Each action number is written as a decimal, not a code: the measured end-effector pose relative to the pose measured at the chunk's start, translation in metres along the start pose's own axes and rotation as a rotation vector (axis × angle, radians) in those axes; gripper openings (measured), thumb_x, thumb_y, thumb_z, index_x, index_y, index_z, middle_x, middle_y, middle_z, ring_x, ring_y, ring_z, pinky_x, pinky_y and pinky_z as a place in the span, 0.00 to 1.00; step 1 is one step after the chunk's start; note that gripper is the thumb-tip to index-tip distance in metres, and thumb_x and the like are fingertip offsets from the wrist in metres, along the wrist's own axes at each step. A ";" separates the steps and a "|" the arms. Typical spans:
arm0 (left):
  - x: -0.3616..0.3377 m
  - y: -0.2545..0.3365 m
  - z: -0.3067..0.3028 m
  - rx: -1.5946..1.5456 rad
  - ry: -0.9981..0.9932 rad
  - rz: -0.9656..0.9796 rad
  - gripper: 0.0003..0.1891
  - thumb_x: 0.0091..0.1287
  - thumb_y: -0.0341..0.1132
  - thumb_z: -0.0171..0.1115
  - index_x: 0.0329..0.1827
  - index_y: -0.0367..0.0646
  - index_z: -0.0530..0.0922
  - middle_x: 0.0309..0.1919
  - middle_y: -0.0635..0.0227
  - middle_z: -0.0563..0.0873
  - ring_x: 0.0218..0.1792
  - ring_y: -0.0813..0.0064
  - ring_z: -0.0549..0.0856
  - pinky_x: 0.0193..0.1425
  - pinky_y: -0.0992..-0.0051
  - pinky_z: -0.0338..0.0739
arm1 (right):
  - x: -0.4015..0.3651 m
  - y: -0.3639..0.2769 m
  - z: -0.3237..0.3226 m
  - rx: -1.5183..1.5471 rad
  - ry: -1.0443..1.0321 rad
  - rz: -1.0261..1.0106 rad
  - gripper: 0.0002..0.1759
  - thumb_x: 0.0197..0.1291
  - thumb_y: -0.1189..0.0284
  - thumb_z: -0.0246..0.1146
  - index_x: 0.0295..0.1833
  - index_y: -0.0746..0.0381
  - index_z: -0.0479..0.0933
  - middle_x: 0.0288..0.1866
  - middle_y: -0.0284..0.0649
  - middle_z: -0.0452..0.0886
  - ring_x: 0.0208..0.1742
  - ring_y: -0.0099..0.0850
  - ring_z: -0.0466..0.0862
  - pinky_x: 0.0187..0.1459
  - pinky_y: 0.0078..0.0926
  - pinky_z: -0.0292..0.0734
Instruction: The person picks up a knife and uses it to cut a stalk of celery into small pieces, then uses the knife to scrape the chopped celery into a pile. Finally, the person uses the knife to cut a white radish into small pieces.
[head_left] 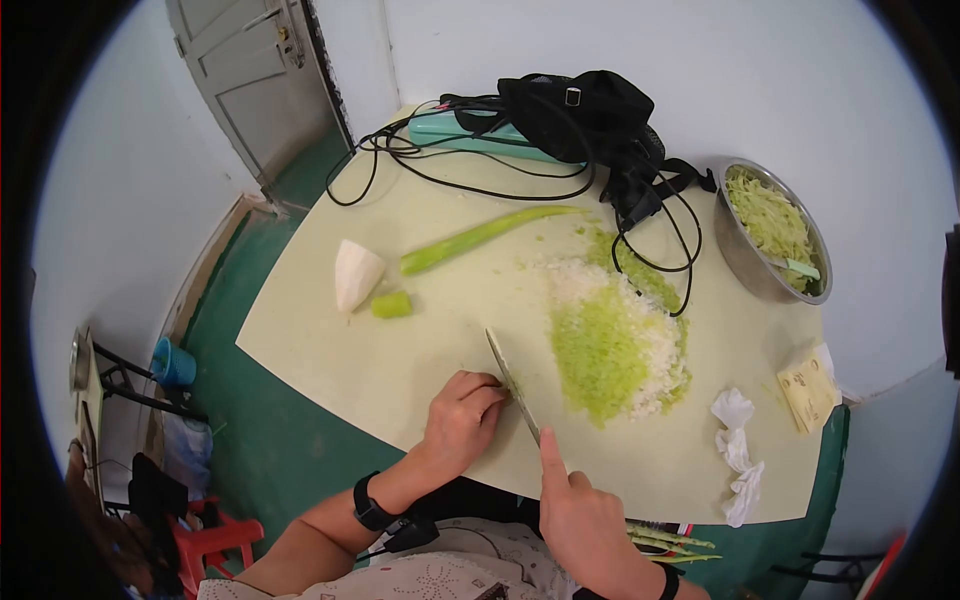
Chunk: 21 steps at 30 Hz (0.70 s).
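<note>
Cannot see the handle of the knife [512, 382], buried in the right hand [585, 520]. Cannot make out anything under the curled left hand [462, 420]. Cannot read the yellow packet [808, 390], too small. See only part of the teal box [452, 131] beneath the black bag [585, 110].

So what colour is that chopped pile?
The chopped pile beside the knife is light green mixed with white; the head view shows it.

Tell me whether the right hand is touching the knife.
Touching: head view shows the right hand gripping the knife, index finger along its spine.
</note>
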<state>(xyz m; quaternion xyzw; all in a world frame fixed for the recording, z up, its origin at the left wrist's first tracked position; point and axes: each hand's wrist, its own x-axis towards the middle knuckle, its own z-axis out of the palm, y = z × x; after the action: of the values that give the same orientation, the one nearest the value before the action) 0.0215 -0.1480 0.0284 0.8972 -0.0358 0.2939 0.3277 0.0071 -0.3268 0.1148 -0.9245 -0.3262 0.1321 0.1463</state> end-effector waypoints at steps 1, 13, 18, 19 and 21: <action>-0.001 0.000 0.000 -0.001 0.006 -0.002 0.09 0.43 0.16 0.62 0.28 0.36 0.78 0.30 0.61 0.81 0.33 0.60 0.80 0.35 0.68 0.77 | -0.004 0.000 0.003 -0.001 0.051 -0.027 0.36 0.56 0.77 0.56 0.71 0.69 0.55 0.17 0.42 0.71 0.12 0.35 0.70 0.14 0.32 0.68; 0.000 0.000 0.001 0.032 -0.024 -0.004 0.09 0.42 0.16 0.62 0.27 0.35 0.77 0.30 0.59 0.81 0.33 0.59 0.80 0.34 0.67 0.77 | -0.015 -0.001 0.001 0.027 0.105 -0.077 0.37 0.54 0.81 0.55 0.72 0.68 0.54 0.17 0.45 0.72 0.10 0.31 0.68 0.11 0.26 0.64; -0.002 -0.003 0.002 0.014 -0.021 0.000 0.11 0.41 0.15 0.62 0.29 0.35 0.78 0.30 0.59 0.81 0.33 0.59 0.80 0.34 0.68 0.76 | 0.001 0.002 0.007 0.020 0.085 -0.075 0.36 0.55 0.81 0.54 0.71 0.69 0.54 0.17 0.45 0.72 0.10 0.31 0.66 0.11 0.26 0.63; -0.002 -0.003 0.003 0.005 -0.009 0.006 0.12 0.41 0.15 0.61 0.30 0.35 0.79 0.29 0.59 0.81 0.32 0.59 0.80 0.34 0.68 0.76 | 0.004 0.002 0.007 0.001 0.059 -0.057 0.35 0.56 0.79 0.55 0.71 0.69 0.54 0.17 0.44 0.72 0.11 0.34 0.69 0.13 0.29 0.66; -0.002 -0.002 0.002 -0.016 -0.009 -0.007 0.11 0.42 0.15 0.62 0.29 0.35 0.79 0.30 0.60 0.81 0.32 0.59 0.80 0.34 0.68 0.76 | 0.009 0.001 0.005 -0.041 0.007 -0.025 0.34 0.58 0.75 0.55 0.70 0.69 0.56 0.18 0.43 0.73 0.14 0.40 0.73 0.18 0.36 0.71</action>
<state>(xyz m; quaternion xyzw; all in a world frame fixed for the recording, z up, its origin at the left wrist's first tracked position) 0.0209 -0.1478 0.0252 0.8960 -0.0365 0.2886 0.3356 0.0133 -0.3208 0.1087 -0.9236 -0.3399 0.1202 0.1301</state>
